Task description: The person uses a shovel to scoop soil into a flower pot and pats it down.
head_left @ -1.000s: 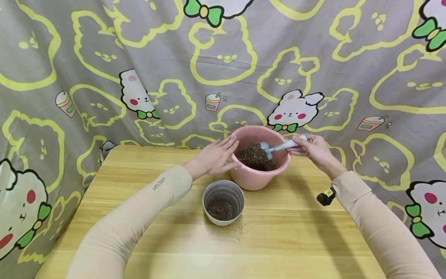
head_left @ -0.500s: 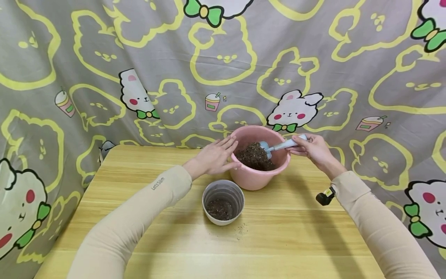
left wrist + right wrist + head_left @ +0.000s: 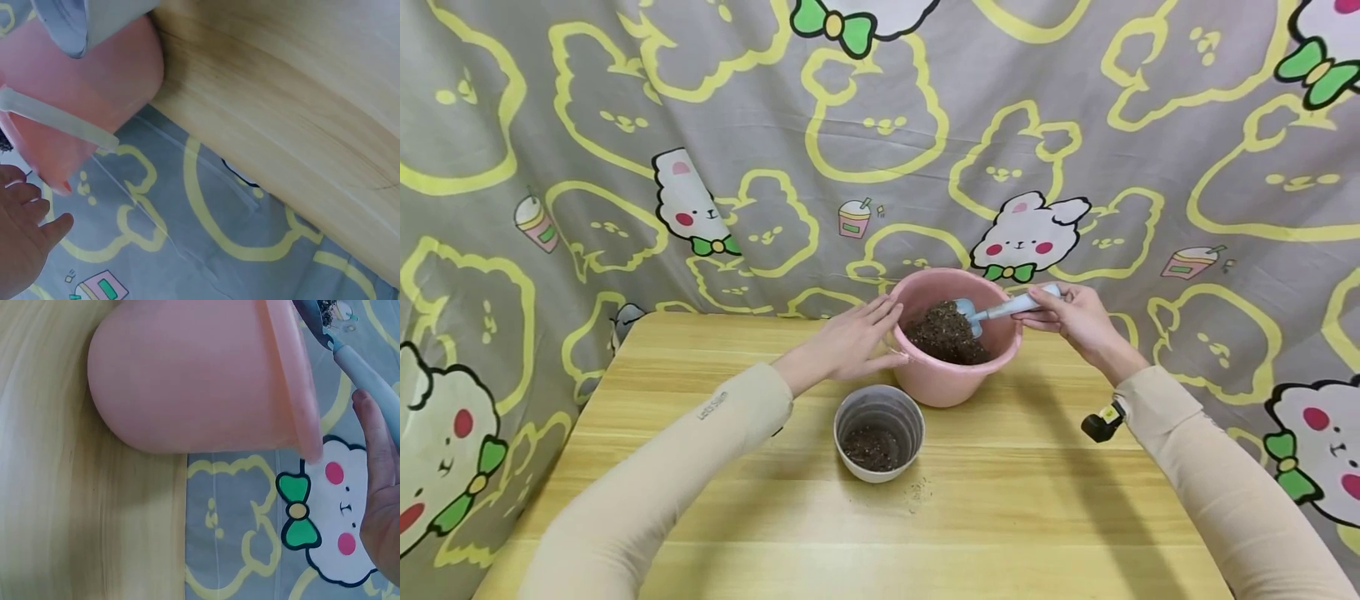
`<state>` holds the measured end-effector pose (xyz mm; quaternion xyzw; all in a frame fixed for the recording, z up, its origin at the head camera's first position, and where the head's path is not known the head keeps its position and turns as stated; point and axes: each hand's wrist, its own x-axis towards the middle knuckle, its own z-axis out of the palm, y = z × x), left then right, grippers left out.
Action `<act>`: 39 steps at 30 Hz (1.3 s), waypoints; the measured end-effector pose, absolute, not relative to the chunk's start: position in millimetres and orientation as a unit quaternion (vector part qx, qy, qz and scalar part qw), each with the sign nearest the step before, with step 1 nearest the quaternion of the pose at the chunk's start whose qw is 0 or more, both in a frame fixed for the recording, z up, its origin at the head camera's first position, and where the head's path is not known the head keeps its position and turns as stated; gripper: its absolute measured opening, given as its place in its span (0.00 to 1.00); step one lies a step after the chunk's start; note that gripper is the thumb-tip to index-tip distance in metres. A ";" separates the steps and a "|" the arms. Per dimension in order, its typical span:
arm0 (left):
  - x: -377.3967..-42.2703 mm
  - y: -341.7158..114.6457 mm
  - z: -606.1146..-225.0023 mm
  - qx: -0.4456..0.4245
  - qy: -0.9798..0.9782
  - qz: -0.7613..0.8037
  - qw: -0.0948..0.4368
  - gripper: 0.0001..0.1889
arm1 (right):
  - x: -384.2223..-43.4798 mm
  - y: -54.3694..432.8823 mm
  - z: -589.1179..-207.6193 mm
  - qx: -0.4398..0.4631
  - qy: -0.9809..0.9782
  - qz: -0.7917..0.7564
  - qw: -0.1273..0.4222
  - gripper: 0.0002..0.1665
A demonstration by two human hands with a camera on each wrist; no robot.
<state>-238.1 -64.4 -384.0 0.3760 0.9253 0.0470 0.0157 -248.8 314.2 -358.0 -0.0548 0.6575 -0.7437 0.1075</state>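
A pink bucket stands toward the back of the table, with dark soil inside. My right hand grips the pale blue handle of a small trowel over the bucket's right rim. The trowel's blade carries a heap of soil and sits within the bucket. At the left rim my left hand has its fingers spread and holds nothing; the left wrist view shows it beside the bucket's white carrying handle. In front stands a smaller whitish pot with a little soil at its bottom.
Loose soil crumbs lie on the wooden table just right of the small pot. A grey curtain with cartoon prints hangs close behind the bucket. A small black device is strapped at the right wrist.
My left hand has shifted slightly left, off the bucket's rim. The right hand has raised the trowel handle a little, with soil still on the blade.
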 end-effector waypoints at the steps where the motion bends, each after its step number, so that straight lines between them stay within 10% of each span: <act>1: -235.0 -67.8 -384.2 0.376 0.925 0.053 0.014 0.48 | -247.6 313.3 -356.8 -0.057 0.656 -0.744 0.109 0.08; 39: -138.9 -135.7 -438.2 0.403 0.913 0.054 -0.010 0.51 | -184.5 249.3 -364.2 -0.086 0.753 -0.637 0.144 0.19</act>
